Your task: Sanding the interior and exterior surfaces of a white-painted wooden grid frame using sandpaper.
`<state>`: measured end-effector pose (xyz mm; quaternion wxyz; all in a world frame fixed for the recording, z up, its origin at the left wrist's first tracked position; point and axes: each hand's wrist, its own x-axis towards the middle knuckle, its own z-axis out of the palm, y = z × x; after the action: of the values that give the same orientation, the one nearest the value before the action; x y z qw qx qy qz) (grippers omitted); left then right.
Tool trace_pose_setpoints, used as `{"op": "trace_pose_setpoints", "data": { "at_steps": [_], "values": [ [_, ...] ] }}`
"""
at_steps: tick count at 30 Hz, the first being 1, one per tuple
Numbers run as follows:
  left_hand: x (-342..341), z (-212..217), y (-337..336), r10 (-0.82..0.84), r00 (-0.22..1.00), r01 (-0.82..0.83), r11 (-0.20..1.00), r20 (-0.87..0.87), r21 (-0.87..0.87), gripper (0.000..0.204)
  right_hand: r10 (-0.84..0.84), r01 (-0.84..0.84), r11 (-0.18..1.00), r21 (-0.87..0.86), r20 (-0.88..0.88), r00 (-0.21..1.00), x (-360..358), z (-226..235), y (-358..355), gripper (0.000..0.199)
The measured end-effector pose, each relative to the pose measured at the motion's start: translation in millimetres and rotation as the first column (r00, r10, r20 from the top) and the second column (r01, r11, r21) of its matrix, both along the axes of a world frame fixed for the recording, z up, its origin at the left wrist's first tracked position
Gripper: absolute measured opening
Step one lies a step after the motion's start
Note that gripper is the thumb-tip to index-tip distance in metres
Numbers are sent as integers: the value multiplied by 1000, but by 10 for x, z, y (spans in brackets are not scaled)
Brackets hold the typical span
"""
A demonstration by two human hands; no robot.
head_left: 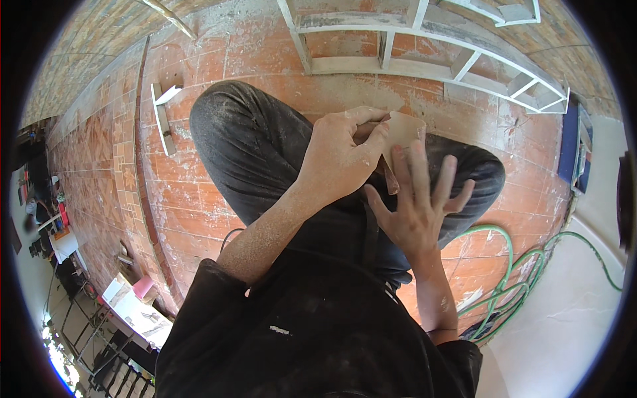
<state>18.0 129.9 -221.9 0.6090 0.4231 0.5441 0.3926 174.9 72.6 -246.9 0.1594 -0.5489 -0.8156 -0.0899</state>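
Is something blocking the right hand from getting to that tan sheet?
Nothing visible is. The open right hand overlaps the tan sheet in this view, and the left hand pinches the sheet's edge.

The black short-sleeved shirt (318, 351) has a white smear (279, 330) on its front, with dusty dark trousers (232, 142) beyond it.

floor (187, 199): white-flecked orange tile | upper-left wall (86, 73): stone-patterned | lower-right wall (564, 325): white | light (58, 361): bright, lower left

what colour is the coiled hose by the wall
The coiled hose is green; head view.
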Motion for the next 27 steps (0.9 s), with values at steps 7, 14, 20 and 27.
{"op": "trace_pose_setpoints", "data": {
  "at_steps": [7, 14, 20, 27],
  "values": [
    [-26, -487, 14, -22, 992, 23, 1000, -128, 2, 28, 91, -134, 951, -278, -163, 982, -148, -177, 262, 52],
    [-923, -49, 1230, 503, 829, -258, 731, -243, 632, 43, 247, -302, 941, -156, -297, 923, -300, -824, 1011, 38],
    [-1119, 202, 2343, 610, 754, -596, 482, 242, 642, 58, 338, -338, 941, 5, -29, 941, -904, -1809, 1885, 36],
    [-1116, 47, 2455, 706, 700, -575, 468, 107, 671, 49, 191, -187, 958, -215, -2, 982, -1118, -1932, 1944, 44]
  ]
}}
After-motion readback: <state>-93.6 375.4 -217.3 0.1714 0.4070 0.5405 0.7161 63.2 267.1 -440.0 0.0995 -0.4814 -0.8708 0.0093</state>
